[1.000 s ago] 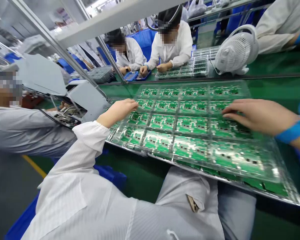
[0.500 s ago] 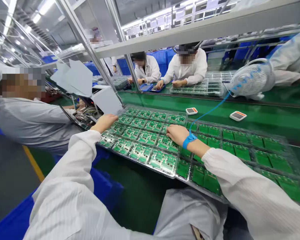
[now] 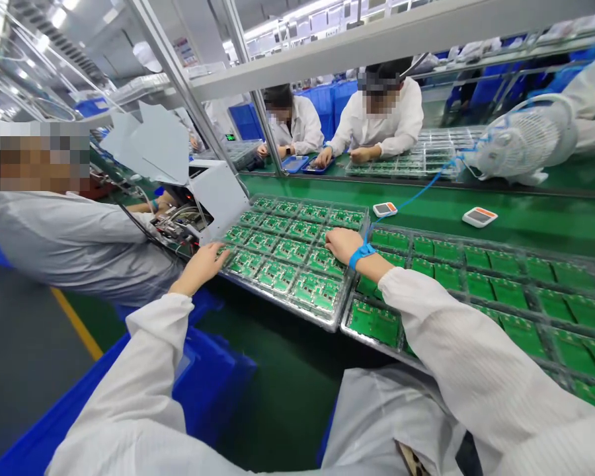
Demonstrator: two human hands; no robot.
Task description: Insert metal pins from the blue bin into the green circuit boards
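A bright workshop (image 3: 34,59) surrounds a long green bench (image 3: 426,221). There, a clear tray (image 3: 322,320) of circuit boards (image 3: 275,274) lies between left hand (image 3: 205,264), at its left end, and right hand (image 3: 344,246), over its right edge; fingers curve, but I cannot tell whether either pinches. The right sleeve (image 3: 446,317) hides part of a second tray (image 3: 375,347). Beyond stand a white fan (image 3: 525,140) and two small devices (image 3: 480,217).

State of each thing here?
Left clear plastic tray: loaded with green circuit boards
Right clear plastic tray: loaded, partly hidden
Left hand: at left tray's edge, grip unclear
Right hand: at left tray's right side, grip unclear
Blue wrist strap: fastened, right wrist
White plastic fan: upright, running unclear
Two white-orange devices: lying flat
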